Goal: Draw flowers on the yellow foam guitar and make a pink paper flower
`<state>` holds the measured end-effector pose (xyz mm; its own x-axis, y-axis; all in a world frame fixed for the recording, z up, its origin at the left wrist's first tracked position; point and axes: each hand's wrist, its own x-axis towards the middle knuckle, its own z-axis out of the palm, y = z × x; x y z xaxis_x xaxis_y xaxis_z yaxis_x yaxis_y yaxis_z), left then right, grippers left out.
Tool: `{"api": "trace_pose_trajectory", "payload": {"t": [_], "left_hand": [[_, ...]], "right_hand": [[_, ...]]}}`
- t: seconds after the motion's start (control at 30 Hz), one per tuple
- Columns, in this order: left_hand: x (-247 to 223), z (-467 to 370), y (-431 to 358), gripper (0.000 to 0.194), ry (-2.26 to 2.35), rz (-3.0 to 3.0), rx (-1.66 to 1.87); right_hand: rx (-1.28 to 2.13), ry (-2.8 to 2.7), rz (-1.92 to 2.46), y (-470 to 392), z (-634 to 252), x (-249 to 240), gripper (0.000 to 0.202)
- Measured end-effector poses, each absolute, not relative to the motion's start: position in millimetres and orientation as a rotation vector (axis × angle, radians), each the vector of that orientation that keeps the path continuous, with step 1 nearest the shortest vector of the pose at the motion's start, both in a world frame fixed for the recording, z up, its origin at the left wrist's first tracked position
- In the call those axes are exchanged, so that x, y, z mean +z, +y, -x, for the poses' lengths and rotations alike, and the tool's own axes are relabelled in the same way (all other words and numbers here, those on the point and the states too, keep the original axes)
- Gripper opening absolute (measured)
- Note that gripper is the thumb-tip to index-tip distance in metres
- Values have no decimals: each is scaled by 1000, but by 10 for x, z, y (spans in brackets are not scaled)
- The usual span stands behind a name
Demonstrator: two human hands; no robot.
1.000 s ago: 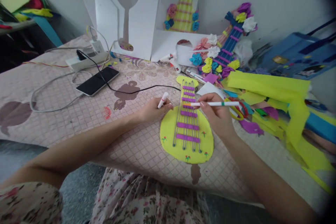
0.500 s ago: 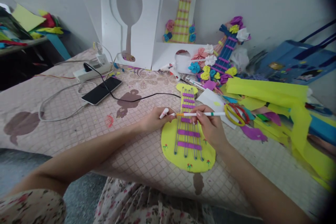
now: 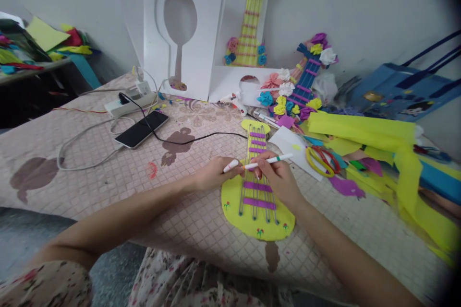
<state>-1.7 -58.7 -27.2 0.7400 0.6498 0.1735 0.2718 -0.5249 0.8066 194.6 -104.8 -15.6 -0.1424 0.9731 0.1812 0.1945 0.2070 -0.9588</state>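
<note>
A yellow paper guitar (image 3: 259, 228) with purple strips, grey strings and small drawn flowers lies on the patterned tablecloth (image 3: 173, 216). Over its neck, my left hand (image 3: 216, 172) is closed around a white marker (image 3: 231, 166). My right hand (image 3: 275, 175) pinches a second white pen (image 3: 282, 158) with a green band, tilted up to the right. That pen's orange end meets the fingertips of my left hand; the exact contact is hidden by the fingers.
A phone (image 3: 142, 129) and a power strip (image 3: 129, 101) with cables lie at left. Behind stand a white cut-out board (image 3: 205, 24) and decorated guitars (image 3: 252, 21). Scissors (image 3: 319, 162), yellow paper (image 3: 363, 124) and a blue bag (image 3: 392, 88) are at right.
Both hands have come slightly down in view. The pen in my right hand has tilted from nearly level, and its orange end is now closer in against my left fingers.
</note>
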Motion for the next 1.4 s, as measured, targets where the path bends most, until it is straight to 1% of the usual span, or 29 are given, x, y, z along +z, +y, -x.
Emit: {"api": "trace_pose_trajectory", "payload": {"t": [0.17,0.33,0.43,0.5,0.57,0.63,0.7,0.73,0.77,0.83,0.9,0.93,0.97,1.0,1.03,1.07,1.17,1.23,1.3,1.4], "left_hand": [[-224,2,-640,28,687,-2150,607],[-76,-20,-634,21,543,-2167,454],[49,-56,-593,19,492,-2212,411],[137,-74,-561,17,603,-2336,361],[220,-86,-538,12,860,-2528,282],[286,-112,-530,12,1144,-2704,216],[331,-170,-534,13,1295,-2798,204],[348,-212,-535,14,1314,-2816,209],[362,-258,-531,14,1318,-2822,218],[389,-347,-498,15,1317,-2830,243],[409,-395,-421,17,1314,-2846,293],[410,-395,-369,22,1311,-2850,342],[401,-376,-311,33,1308,-2846,402],[379,-342,-252,49,1298,-2821,499],[342,-296,-197,60,1289,-2772,560],[292,-244,-150,60,1277,-2688,570],[89,-96,-65,38,1207,-2537,466],[-39,-36,-54,28,1180,-2499,452],[-126,-7,-60,23,1157,-2461,462],[-179,15,-70,20,1126,-2392,481]], "right_hand": [[979,-1599,1101,-1059,-1939,-152,23],[957,-1599,1125,-1105,-1921,-133,24],[902,-1691,1072,-1148,-1950,-1,20],[922,-1870,984,-1160,-2020,123,21],[1096,-1996,922,-1137,-2118,221,33],[1379,-1893,921,-1081,-2194,260,43],[1591,-1746,960,-1007,-2209,251,55],[1636,-1736,995,-968,-2192,242,58],[1618,-1773,1036,-927,-2167,237,56],[1396,-1977,1135,-833,-2128,250,44],[966,-2237,1262,-701,-2167,291,30],[732,-2343,1343,-615,-2231,313,25],[500,-2410,1462,-516,-2324,331,22],[390,-2393,1557,-406,-2439,341,23],[321,-2360,1634,-286,-2568,340,24],[246,-2318,1718,-161,-2698,327,26],[55,-2193,1934,216,-3002,230,28],[-19,-2160,2015,446,-3076,139,32],[-65,-2167,2043,647,-3052,52,34],[-106,-2182,2041,881,-2927,-35,34]]}}
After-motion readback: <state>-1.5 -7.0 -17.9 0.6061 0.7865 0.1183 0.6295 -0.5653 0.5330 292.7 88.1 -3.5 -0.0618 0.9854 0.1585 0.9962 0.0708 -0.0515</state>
